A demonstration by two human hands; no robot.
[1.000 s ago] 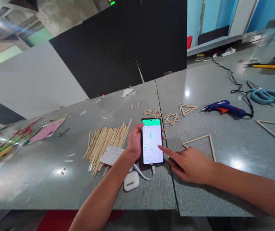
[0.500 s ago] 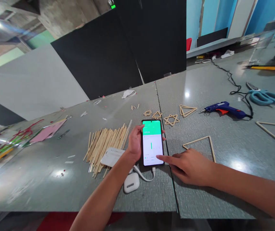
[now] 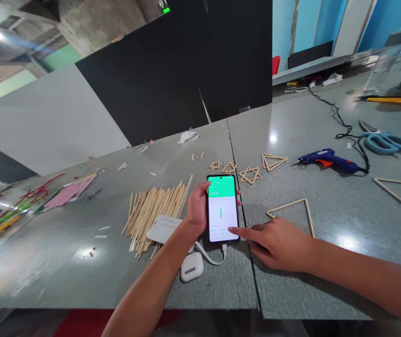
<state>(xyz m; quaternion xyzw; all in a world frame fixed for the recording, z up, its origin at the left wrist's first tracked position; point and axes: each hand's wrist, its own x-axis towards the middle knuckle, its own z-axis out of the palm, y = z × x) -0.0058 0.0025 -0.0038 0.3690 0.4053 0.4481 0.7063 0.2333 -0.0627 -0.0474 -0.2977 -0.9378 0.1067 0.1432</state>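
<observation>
My left hand [image 3: 197, 210] grips a smartphone [image 3: 223, 213] from its left side, the fingertips showing past the right edge. The lit screen has a green band on top and white below. With its index finger stretched out, my right hand [image 3: 273, 241] touches the lower right of the screen; its other fingers are bent and nothing is held. A white cable [image 3: 211, 258] is plugged into the phone's bottom end. Under my left forearm lies a white power bank-like block [image 3: 163, 228], partly hidden, on a heap of thin wooden sticks [image 3: 156, 203]. Nearby is a white earbud case [image 3: 192, 267].
Behind the phone lie small stick stars [image 3: 250, 175] and a stick triangle [image 3: 273, 162]. An open stick shape [image 3: 309, 217] is partly under my right hand. A blue glue gun [image 3: 330, 160], scissors [image 3: 384, 140] and a yellow cutter [image 3: 388, 98] lie right. A seam crosses the table.
</observation>
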